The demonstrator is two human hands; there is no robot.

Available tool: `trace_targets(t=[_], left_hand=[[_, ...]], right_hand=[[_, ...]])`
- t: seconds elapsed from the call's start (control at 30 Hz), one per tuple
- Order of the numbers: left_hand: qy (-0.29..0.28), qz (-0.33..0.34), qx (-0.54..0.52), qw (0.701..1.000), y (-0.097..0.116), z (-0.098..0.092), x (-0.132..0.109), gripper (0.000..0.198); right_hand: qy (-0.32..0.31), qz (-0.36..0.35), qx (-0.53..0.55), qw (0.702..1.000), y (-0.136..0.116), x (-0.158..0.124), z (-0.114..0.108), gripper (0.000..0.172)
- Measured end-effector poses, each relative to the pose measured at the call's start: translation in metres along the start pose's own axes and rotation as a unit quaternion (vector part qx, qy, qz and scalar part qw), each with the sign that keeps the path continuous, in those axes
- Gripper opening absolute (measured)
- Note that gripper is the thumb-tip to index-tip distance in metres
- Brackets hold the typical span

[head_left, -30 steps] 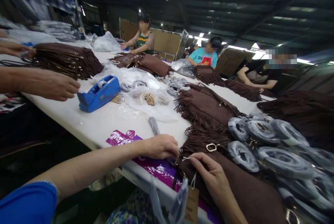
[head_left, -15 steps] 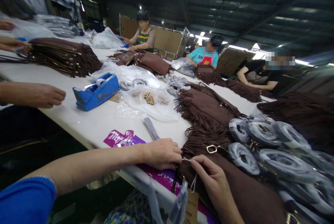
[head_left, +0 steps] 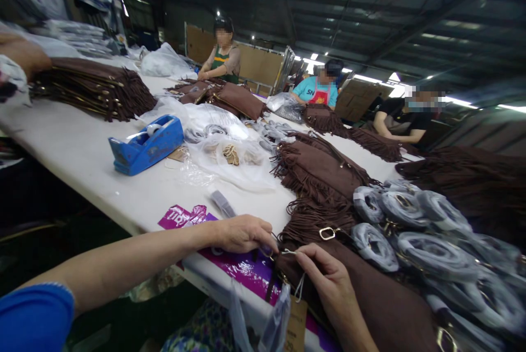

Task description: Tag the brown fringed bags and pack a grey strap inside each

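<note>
A brown fringed bag (head_left: 370,286) lies at the table's near edge, a gold rectangular ring (head_left: 327,233) on its strap. My left hand (head_left: 246,234) pinches the bag's left corner, by a small metal ring (head_left: 268,254); the exact grip is partly hidden. White string (head_left: 290,252) runs from that corner to my right hand (head_left: 329,272), closed on it between thumb and forefinger. Below hangs a brown card tag (head_left: 296,325) on the looped string, beside a grey wrapped strip (head_left: 277,316). Under my left hand is purple printed plastic (head_left: 242,274).
Coiled straps in clear wrap (head_left: 435,256) are heaped at right. A blue tape dispenser (head_left: 146,144), a plastic bag with tags (head_left: 230,155) and stacked brown bags (head_left: 94,86) stand farther left. A co-worker's hand (head_left: 24,53) reaches in there; several people work across the table.
My left fingers have shifted slightly left, showing the small metal ring at the corner. The co-worker's hand near the tape dispenser has left; another hand is now over the bag stack.
</note>
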State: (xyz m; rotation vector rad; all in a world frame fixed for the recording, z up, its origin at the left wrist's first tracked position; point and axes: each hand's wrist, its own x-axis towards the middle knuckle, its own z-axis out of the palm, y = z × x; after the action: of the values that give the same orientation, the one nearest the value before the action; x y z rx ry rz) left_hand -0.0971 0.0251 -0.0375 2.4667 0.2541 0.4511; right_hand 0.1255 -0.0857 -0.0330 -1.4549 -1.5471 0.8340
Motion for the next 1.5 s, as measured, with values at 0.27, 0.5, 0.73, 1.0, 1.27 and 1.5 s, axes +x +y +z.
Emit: trace_targets(t=[0.27, 0.5, 0.73, 1.0, 1.27, 1.5], left_hand=[[0.003, 0.050, 0.113, 0.992, 0.008, -0.003, 0.004, 0.012], [0.032, 0.028, 0.191, 0.981, 0.005, 0.003, 0.005, 0.017], [0.041, 0.024, 0.146, 0.988, -0.001, -0.002, 0.006, 0.022], [0.046, 0.023, 0.119, 0.992, -0.001, -0.003, 0.006, 0.022], [0.066, 0.058, 0.054, 0.995, -0.004, -0.007, 0.006, 0.022], [0.106, 0.057, 0.030, 0.992, -0.005, -0.007, 0.010, 0.021]], right_hand=[[-0.028, -0.009, -0.025, 0.999, -0.006, 0.005, 0.003, 0.034], [-0.065, -0.032, -0.096, 0.993, -0.015, 0.013, 0.005, 0.028], [-0.040, -0.113, -0.207, 0.971, -0.019, 0.018, 0.007, 0.024], [-0.142, -0.136, -0.299, 0.934, -0.022, 0.028, 0.002, 0.022], [-0.228, -0.103, -0.323, 0.912, -0.029, 0.053, 0.002, 0.018], [-0.215, -0.077, -0.277, 0.933, -0.023, 0.053, 0.001, 0.018]])
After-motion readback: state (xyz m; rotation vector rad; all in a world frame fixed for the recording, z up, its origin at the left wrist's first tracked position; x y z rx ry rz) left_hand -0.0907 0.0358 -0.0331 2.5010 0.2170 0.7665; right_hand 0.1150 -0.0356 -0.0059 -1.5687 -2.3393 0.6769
